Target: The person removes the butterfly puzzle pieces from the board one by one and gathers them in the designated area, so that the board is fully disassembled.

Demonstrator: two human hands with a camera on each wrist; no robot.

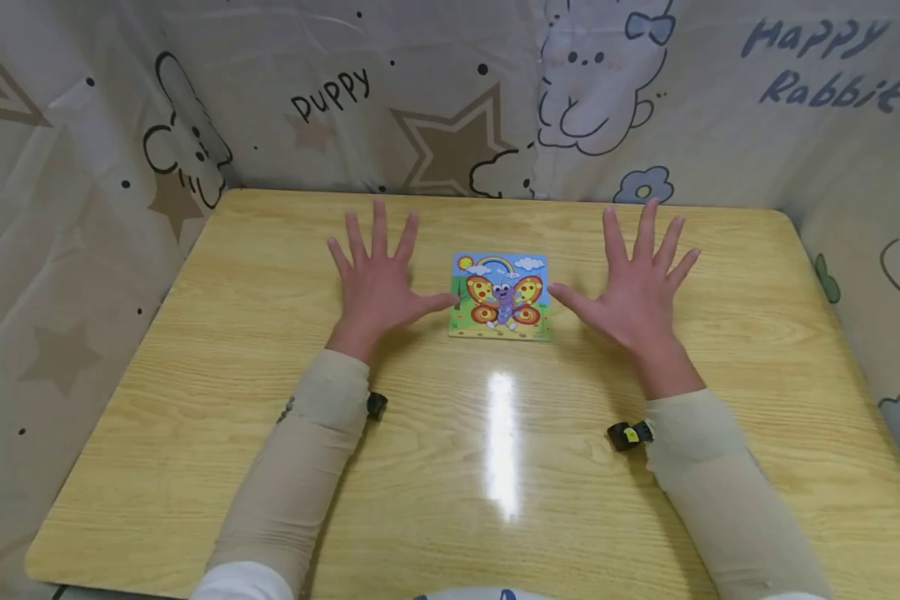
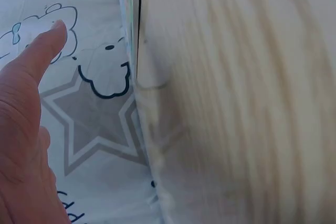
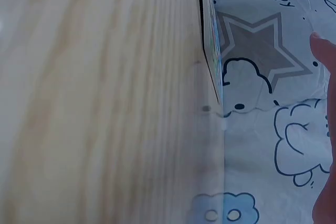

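Observation:
A square picture board (image 1: 500,297) with a butterfly, a sun and a rainbow lies flat near the middle of the table. To its left, my left hand (image 1: 378,292) has its fingers spread, and the thumb tip meets the board's left edge; whether it touches is unclear. My right hand (image 1: 640,296) is spread on the other side, its thumb tip close to the right edge. Neither hand grips anything. The left wrist view catches the board (image 2: 127,9) edge-on beyond part of the left hand (image 2: 23,114). In the right wrist view the board (image 3: 212,40) is also a thin edge.
The light wooden table (image 1: 420,467) has a bright reflection in front of the board. Behind and at both sides hangs a pale cloth (image 1: 270,158) with cartoon animals, stars and lettering. Small black cameras (image 1: 377,406) sit at both wrists.

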